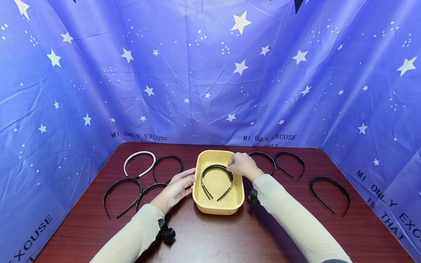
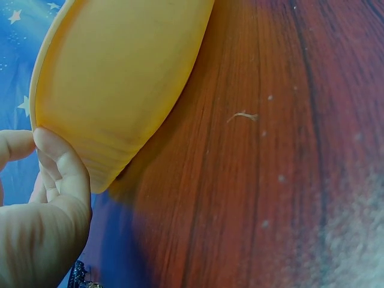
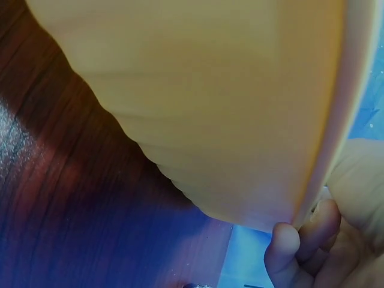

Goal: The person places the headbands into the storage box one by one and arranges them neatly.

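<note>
A yellow plastic bin (image 1: 218, 210) stands mid-table with black toothed headbands (image 1: 217, 167) inside, their arms pointing toward me. My left hand (image 1: 177, 188) is at the bin's left side, thumb and fingertips touching its rim, as the left wrist view (image 2: 57, 198) also shows. Over the bin's far right corner, my right hand (image 1: 245, 166) has its fingers curled and pinches the top of a black headband. In the right wrist view, the bin's outer wall (image 3: 198, 108) fills most of the picture and hides that headband; the curled fingers (image 3: 282, 243) show beside the rim.
Left of the bin lie a pale pink headband (image 1: 139, 153) and several black headbands (image 1: 121, 181). Three more black headbands (image 1: 330, 180) lie to the right. The dark red wooden table (image 1: 210, 241) meets a blue star-patterned curtain (image 1: 210, 73) at its back and sides.
</note>
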Tool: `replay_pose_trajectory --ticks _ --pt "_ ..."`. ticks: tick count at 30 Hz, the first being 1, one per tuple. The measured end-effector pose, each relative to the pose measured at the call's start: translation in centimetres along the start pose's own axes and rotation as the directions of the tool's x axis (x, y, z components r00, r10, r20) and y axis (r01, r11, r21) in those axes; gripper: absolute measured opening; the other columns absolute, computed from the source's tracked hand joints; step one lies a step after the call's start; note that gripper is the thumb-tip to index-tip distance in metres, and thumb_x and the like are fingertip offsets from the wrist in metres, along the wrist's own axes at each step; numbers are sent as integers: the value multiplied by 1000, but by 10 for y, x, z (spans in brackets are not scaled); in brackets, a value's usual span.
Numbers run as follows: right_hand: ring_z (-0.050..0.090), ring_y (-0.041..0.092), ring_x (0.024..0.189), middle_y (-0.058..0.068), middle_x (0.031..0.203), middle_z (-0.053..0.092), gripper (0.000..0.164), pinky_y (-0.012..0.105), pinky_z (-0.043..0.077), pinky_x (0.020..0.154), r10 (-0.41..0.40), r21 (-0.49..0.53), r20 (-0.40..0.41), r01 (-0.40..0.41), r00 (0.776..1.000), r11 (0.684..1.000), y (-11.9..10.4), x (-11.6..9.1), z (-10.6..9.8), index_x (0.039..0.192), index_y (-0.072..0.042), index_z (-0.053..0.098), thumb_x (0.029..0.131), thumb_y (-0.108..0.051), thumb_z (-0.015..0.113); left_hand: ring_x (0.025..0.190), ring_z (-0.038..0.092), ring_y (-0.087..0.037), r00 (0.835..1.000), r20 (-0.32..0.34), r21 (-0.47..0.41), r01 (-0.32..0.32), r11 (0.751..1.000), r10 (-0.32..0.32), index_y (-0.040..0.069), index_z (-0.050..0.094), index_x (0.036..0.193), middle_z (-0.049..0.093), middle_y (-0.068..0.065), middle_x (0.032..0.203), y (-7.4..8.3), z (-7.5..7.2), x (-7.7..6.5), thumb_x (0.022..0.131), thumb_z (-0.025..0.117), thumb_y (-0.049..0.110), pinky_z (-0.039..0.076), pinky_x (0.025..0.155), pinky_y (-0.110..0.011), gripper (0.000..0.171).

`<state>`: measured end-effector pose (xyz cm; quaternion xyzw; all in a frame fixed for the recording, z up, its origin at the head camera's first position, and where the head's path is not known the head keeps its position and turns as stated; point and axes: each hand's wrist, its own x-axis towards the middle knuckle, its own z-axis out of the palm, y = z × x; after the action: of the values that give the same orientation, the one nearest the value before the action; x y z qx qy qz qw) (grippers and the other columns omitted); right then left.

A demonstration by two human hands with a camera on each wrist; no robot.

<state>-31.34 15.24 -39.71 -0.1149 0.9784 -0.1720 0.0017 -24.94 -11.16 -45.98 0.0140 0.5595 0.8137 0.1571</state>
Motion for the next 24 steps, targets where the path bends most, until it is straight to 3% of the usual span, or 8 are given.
replay_pose_trajectory --ticks 8,13,24 --pt "65 23 87 -2 92 72 6 44 54 76 -29 41 -3 29 1000 999 3 1 0 83 -21 78 83 -27 80 101 61 -16 1000 -5 -7 -2 1000 2 -2 39 150 63 -11 117 0 0 0 98 55 0 53 83 -29 54" --pt "66 27 94 0 98 73 7 47 54 81 -38 -1 9 38 999 999 2 0 0 89 -20 80 84 -25 78 100 61 -16 1000 0 -1 -4 1000 4 -2 38 150 63 -11 117 0 -1 1 98 55 0 53 82 -27 54" --pt "66 29 99 -3 103 73 10 50 54 76 -27 -75 64 31 998 997 -1 0 -1 93 -24 80 84 -28 78 99 62 -15 1000 3 -15 -4 1000 4 -2 39 149 64 -9 115 -1 -1 2 98 55 0 53 81 -27 54"
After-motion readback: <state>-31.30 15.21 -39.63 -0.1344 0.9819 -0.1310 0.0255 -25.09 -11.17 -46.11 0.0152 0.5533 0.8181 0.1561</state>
